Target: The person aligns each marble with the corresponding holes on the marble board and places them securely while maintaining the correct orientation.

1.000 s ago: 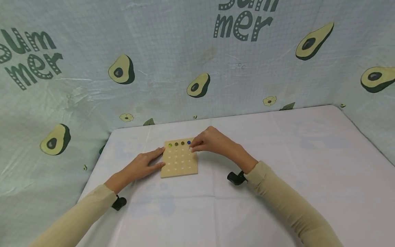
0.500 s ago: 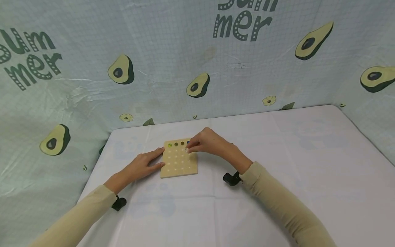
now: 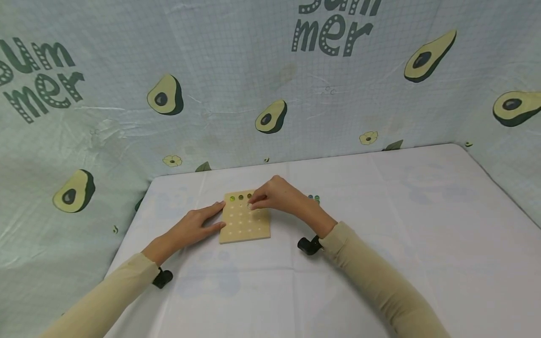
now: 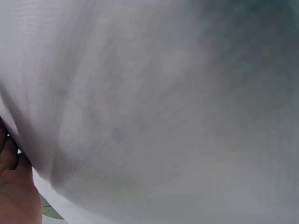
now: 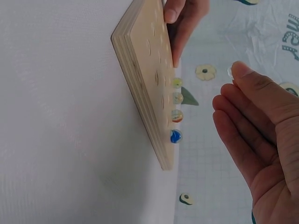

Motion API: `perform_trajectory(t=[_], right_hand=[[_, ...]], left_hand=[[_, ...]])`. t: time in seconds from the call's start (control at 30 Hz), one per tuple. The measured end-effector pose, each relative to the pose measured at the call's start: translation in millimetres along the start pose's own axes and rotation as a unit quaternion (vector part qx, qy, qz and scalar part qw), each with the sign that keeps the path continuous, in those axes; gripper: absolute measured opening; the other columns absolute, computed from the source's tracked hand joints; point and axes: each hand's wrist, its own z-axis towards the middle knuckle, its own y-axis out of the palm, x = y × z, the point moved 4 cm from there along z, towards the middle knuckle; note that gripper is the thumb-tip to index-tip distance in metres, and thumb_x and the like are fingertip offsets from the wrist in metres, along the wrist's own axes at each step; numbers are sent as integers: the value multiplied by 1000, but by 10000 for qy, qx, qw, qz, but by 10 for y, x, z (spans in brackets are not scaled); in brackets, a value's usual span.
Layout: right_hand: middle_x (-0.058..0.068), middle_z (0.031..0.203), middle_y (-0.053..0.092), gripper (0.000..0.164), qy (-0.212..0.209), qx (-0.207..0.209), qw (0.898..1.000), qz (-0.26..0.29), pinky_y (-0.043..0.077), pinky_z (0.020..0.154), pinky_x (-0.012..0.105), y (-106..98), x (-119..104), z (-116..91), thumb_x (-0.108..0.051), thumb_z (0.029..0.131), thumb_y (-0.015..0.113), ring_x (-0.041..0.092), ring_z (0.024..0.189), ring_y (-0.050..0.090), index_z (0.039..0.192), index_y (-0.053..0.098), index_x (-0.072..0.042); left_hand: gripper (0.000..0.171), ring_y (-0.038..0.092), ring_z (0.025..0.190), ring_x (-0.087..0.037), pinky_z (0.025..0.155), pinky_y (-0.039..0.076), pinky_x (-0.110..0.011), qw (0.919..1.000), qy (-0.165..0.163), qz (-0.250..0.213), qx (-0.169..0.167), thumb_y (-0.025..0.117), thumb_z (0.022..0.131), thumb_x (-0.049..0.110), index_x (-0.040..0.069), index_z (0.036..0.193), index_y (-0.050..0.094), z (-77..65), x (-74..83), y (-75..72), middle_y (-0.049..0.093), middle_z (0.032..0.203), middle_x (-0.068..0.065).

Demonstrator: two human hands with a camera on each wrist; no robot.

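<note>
Clear marble [image 5: 231,72], pinched in the right hand [image 3: 279,195], held above a pegboard-like wooden board [image 3: 245,226] and apart from it.
Right grip: thumb and forefinger closed on the marble, remaining fingers loosely bent. Board: flat on the white-covered worktop [image 3: 422,211], rows of shallow hollows; far row bearing four marbles, yellow-green [image 5: 177,83], pale [image 5: 178,98], orange-streaked [image 5: 177,115] and blue [image 5: 175,136]. Left hand [image 3: 196,226]: grip spread, holding nothing, fingertips against the board's left edge. Loose blue-green marbles [image 3: 317,198]: on the worktop, beyond the right forearm. Step in hand, as judged: seating the clear marble in the second row; next move calls for aligning over a hollow, lowering, releasing. Outermost: avocado-printed backdrop [image 3: 220,70].
</note>
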Motion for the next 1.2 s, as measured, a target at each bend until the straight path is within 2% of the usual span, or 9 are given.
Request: perform_trajectory(t=[0.47,0.7,0.9,1.03,1.2], right_hand=[[-1,95,79,20,126,-106,9998,-120,52,68,13,134,-19,182,-26,93,77,1,79,70,103,82,-10],[-2,98,79,20,223,-290,9985,-403,53,73,17,251,-27,340,-27,94,76,6,86,73,105,83,-11],[-1,104,78,22,471,-517,9958,-592,55,79,21,354,-35,474,-27,96,74,8,93,72,109,82,-13],[-2,107,78,23,711,-617,9927,-760,53,78,18,425,-1,563,-28,97,72,6,93,70,112,81,-14],[-1,105,78,19,909,-639,9912,-715,52,73,18,488,-2,632,-23,96,73,7,87,67,110,82,-12]], left_hand=[[76,38,146,-36,115,36,-56,10000,69,19,-2,59,101,52,14,161,32,-8,-6,-3,37,160,-15],[76,39,146,-35,115,37,-56,9999,115,28,24,59,101,53,15,160,33,-3,-22,3,37,160,-15],[76,40,145,-36,114,38,-56,9997,228,-30,44,60,100,52,14,160,33,-5,-29,7,37,160,-16],[76,40,145,-36,114,39,-56,9996,279,-57,72,61,100,51,13,160,34,-4,-30,-4,37,160,-16],[75,40,145,-36,113,39,-56,9996,244,-93,60,61,100,50,13,160,34,-13,-35,-13,38,160,-16]])
